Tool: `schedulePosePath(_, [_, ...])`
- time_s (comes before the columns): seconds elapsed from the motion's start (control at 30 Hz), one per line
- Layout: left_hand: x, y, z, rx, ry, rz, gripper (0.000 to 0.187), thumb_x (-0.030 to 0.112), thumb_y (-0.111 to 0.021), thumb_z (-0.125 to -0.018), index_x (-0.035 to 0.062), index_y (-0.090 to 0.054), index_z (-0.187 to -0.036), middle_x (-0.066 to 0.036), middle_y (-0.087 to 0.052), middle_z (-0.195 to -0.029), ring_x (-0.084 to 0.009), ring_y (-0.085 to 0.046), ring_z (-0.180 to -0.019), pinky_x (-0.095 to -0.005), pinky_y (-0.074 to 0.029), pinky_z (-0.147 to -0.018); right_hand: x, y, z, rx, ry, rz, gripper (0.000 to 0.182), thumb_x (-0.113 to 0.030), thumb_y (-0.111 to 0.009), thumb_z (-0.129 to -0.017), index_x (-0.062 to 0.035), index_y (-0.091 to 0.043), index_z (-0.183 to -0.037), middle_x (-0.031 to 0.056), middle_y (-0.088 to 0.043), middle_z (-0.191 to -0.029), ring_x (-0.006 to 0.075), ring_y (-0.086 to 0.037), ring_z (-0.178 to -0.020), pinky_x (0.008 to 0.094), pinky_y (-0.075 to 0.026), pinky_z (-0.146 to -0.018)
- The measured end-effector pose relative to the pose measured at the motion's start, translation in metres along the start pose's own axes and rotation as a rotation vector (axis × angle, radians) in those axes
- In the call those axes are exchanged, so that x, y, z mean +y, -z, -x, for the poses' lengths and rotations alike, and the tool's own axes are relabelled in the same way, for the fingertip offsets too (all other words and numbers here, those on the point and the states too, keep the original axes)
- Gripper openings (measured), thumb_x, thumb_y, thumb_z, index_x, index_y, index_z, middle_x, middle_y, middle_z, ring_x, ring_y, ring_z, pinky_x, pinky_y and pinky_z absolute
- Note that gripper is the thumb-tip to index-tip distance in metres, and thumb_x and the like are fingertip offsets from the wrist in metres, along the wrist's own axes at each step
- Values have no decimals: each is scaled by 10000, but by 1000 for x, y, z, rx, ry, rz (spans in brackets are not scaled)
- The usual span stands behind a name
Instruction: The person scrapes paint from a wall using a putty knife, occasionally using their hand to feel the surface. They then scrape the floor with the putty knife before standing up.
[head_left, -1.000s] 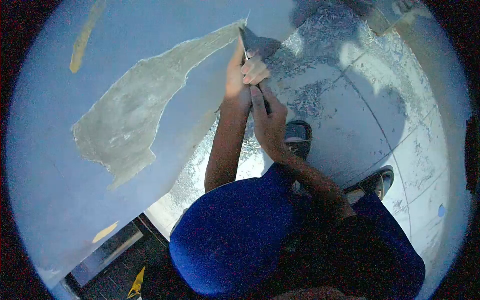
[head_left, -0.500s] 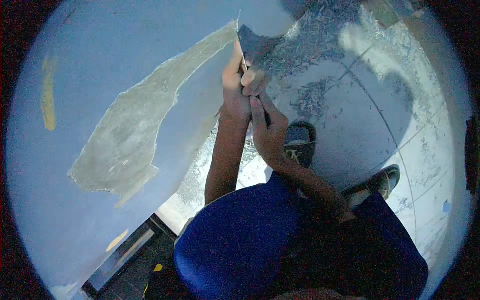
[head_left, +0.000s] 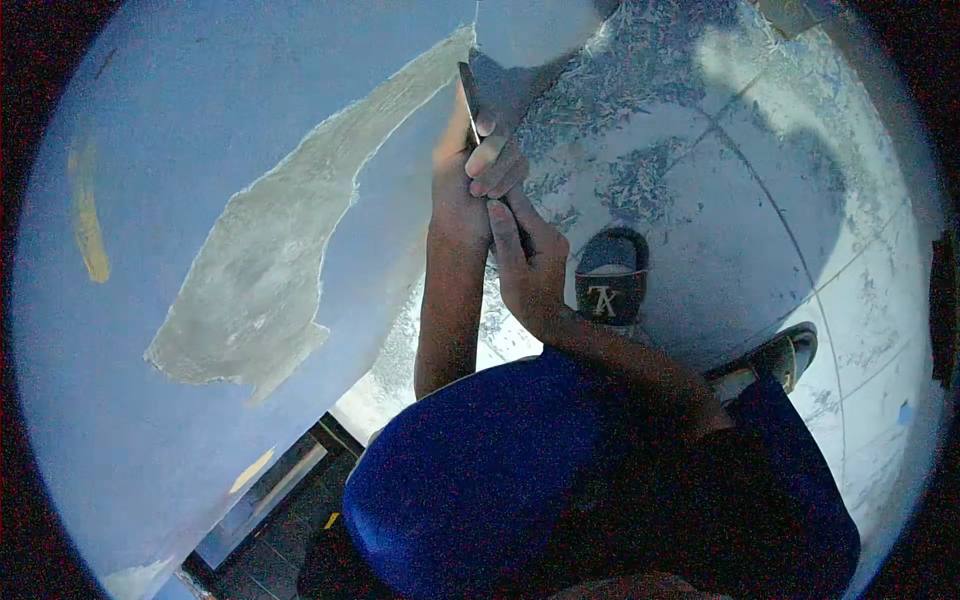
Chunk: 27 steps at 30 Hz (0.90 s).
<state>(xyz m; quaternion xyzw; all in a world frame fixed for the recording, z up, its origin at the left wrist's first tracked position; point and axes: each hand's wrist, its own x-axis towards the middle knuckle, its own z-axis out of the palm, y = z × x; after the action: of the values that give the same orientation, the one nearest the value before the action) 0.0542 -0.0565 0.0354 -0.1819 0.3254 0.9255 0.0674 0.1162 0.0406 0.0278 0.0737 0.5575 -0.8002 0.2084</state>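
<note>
My left hand (head_left: 488, 165) is closed around a scraper (head_left: 468, 98), whose thin, flat blade points up beside the wall. Below it, my right hand (head_left: 530, 262) is closed too, its thumb and fingertips pressed together against the base of my left hand, at the tool's lower end. The handle is hidden inside my hands. The blade tip lies near the narrow top of a bare grey patch (head_left: 265, 245) with ragged edges. Around that patch, the blue painted wall (head_left: 130, 160) fills the left side.
Peeled flakes (head_left: 640, 190) litter the pale tiled floor (head_left: 740, 250) on the right. My feet, one in a dark slide sandal (head_left: 612, 285), stand below my hands. My blue-clad knee (head_left: 450, 450) is close to the wall. A dark-framed opening (head_left: 265, 505) lies at lower left.
Both hands have shifted slightly left and down with the scraper. Its blade now leans left, with the tip lower than before. The view has shifted a little.
</note>
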Motion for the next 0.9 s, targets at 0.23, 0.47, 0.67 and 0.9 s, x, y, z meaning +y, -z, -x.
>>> schedulePosePath(0.23, [-1,-21,-14,397,-64,-439,386,399,-358,-945,140,-466,-680,72,-294,-389,-39,-220,-267,-196,-198,-273,13,-3,-9,48,52,64,289,-163,-488,-915,33,-547,-1119,9,-524,-628,37,-402,-564,225,-345,-472])
schedulePosePath(0.47, [4,-24,-8,194,-35,-229,375,388,-355,-949,137,-465,-692,75,-319,-417,-34,-215,-285,-189,-201,-286,3,-1,-7,26,-10,-11,271,-172,-477,-921,40,-560,-1068,0,-510,-625,33,-387,-563,208,-327,-475])
schedulePosePath(0.67, [2,-23,0,189,-47,-161,370,366,-320,-962,127,-470,-723,82,-311,-426,-20,-213,-297,-174,-199,-289,0,-8,-1,106,56,-109,258,-170,-518,-893,12,-575,-1066,102,-537,-565,68,-429,-511,273,-353,-456])
schedulePosePath(0.9, [4,-10,2,61,-17,-130,346,349,-292,-968,132,-476,-771,105,-303,-418,-19,-263,-301,-167,-256,-296,3,-3,1,14,-59,-109,250,-184,-522,-891,4,-585,-1043,146,-555,-607,84,-458,-503,283,-367,-460])
